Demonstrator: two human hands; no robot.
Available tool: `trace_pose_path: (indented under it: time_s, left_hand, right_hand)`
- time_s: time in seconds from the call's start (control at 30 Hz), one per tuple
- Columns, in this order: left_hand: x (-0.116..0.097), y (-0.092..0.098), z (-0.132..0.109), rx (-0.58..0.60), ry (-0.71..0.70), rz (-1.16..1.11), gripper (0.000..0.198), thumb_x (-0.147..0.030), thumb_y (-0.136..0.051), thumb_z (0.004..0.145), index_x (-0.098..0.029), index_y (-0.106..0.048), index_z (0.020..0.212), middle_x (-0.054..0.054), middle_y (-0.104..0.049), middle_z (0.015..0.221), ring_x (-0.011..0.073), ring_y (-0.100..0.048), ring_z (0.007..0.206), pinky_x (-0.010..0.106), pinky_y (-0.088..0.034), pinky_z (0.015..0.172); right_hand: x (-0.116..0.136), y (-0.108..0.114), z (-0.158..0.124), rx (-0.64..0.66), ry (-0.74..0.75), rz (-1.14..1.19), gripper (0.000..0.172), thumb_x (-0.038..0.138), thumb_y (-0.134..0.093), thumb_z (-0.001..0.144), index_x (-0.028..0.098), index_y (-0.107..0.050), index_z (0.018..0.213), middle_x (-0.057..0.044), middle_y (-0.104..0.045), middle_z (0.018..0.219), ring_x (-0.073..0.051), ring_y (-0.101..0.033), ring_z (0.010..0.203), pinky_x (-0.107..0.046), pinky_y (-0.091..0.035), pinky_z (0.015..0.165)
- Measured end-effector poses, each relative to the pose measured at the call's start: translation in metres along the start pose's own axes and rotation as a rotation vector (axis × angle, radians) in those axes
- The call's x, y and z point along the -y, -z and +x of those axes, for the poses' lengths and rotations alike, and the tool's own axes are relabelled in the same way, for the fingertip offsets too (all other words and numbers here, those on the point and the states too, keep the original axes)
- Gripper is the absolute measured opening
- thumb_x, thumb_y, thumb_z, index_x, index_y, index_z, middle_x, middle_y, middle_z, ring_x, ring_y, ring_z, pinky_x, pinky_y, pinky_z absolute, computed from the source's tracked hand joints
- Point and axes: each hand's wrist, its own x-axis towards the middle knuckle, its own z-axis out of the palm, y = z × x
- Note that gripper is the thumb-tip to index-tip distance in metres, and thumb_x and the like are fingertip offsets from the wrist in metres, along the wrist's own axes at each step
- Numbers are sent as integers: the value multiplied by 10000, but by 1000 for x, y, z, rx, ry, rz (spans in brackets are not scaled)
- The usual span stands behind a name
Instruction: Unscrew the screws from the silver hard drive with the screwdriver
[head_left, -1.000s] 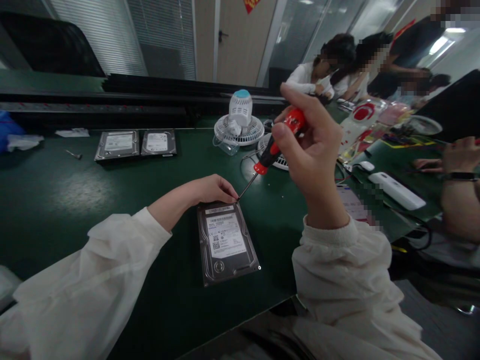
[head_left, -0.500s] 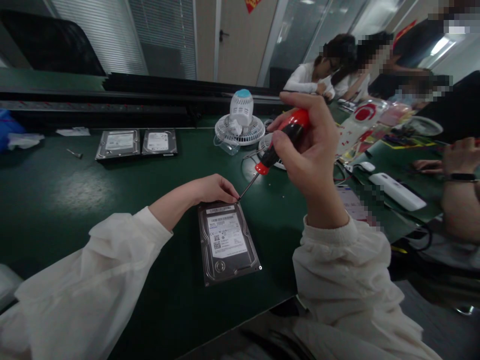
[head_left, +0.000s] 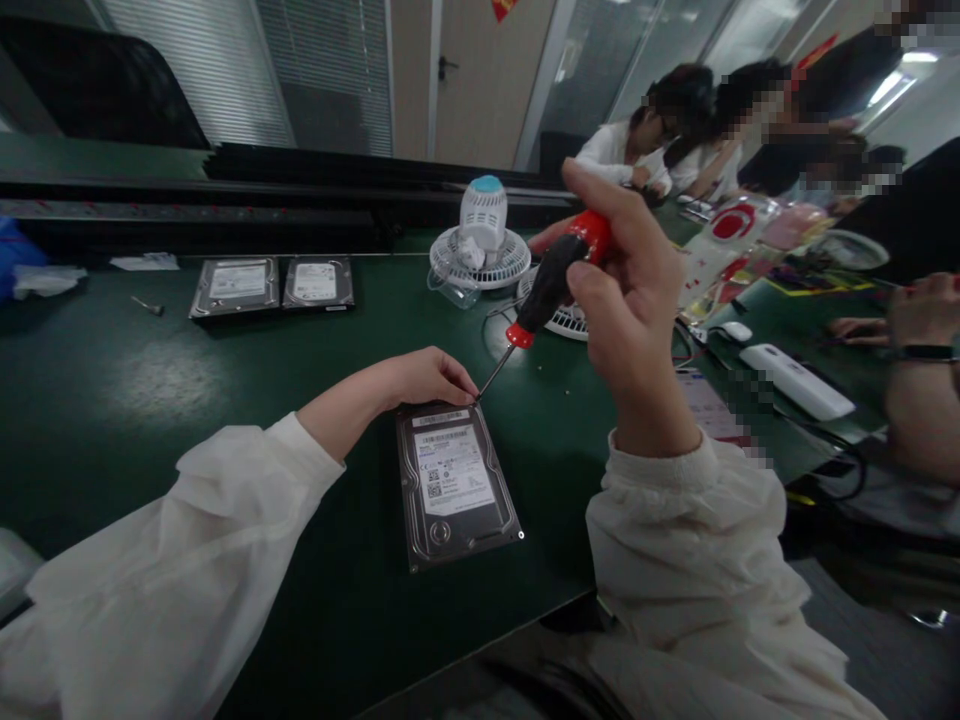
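A hard drive (head_left: 455, 480) with a white label lies face up on the green table in front of me. My left hand (head_left: 431, 382) is closed at its far edge, fingertips together by the far right corner; what lies under them is partly hidden. My right hand (head_left: 626, 265) grips a red and black screwdriver (head_left: 553, 285) by the handle's top end, index finger raised over it and thumb along its side. The screwdriver slants down to the left, and its tip meets the drive's far right corner, right beside my left fingertips.
Two more hard drives, one (head_left: 236, 285) left of the other (head_left: 318, 282), lie farther back. A small screw-like part (head_left: 148, 306) is left of them. A white fan (head_left: 482, 235) stands behind the screwdriver. People sit at the right, near a white oblong device (head_left: 796, 382).
My right thumb and fingers have shifted back along the screwdriver handle, baring more of its black part. The left hand and the hard drive have stayed in place.
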Motion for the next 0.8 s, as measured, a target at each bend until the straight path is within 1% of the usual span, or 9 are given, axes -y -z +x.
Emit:
trace_pose_path:
  time_s: [0.13,0.2,0.27,0.33,0.43,0.5,0.63,0.7,0.8]
  left_hand:
    - [1,0,0,5,-4,9,91,-270,-793,729,-257,-815,816,-3,-781,817,201,-690,803,341,-514,792]
    - [0,1,-1,5,-1,10,97,-269,-791,729,-256,-815,822,0,-786,834,206,-696,819,348,-519,807]
    - [-2,1,-2,1,3,13,99,-256,-788,727,-248,-812,823,3,-785,834,207,-697,819,353,-522,813]
    - [-3,1,-3,-4,5,19,96,-246,-787,728,-241,-810,821,2,-782,823,205,-695,810,351,-521,808]
    - [-4,1,-4,-5,2,24,99,-251,-792,731,-240,-812,827,0,-781,821,202,-695,807,343,-517,793]
    - [-3,1,-3,-3,2,25,118,-260,-803,726,-240,-815,841,1,-786,835,202,-698,817,336,-516,791]
    - [-2,1,-2,-5,6,25,129,-265,-810,716,-243,-813,843,-9,-781,816,191,-690,809,318,-512,775]
    - [-2,0,-2,-5,5,19,114,-256,-801,719,-239,-809,832,-13,-774,803,181,-682,793,310,-509,770]
    - [-2,0,-3,0,6,7,104,-249,-787,729,-231,-805,829,-9,-769,800,176,-674,772,313,-508,760]
  right_hand:
    - [2,-3,1,-76,-3,-26,446,553,-665,922,343,-676,1316,-41,-752,1074,-214,-729,925,-387,-636,843]
    - [2,-4,2,-83,9,-10,477,602,-670,903,348,-675,1308,-33,-753,1028,-205,-720,875,-365,-633,766]
    - [1,-5,1,-71,19,17,546,668,-598,922,357,-626,1370,-28,-745,1004,-199,-704,829,-360,-622,715]
    - [-1,-5,0,-69,17,6,568,675,-559,939,351,-578,1405,-25,-729,990,-202,-692,821,-381,-621,740]
    - [-1,-6,1,-79,-4,-96,487,625,-628,925,336,-592,1315,-27,-703,988,-215,-681,865,-415,-611,846]
    - [0,-5,3,-78,13,-138,446,619,-640,920,338,-605,1264,-38,-687,1009,-210,-663,873,-401,-595,851]
    - [1,-2,5,-40,79,-67,503,671,-554,938,323,-599,1298,-34,-648,1009,-217,-641,903,-414,-568,838]
    - [1,0,5,-7,61,-61,501,667,-529,954,324,-587,1314,-30,-653,1057,-221,-639,924,-431,-565,871]
    - [1,0,5,-15,26,-130,460,626,-601,938,317,-591,1278,-40,-661,1194,-222,-649,955,-438,-568,931]
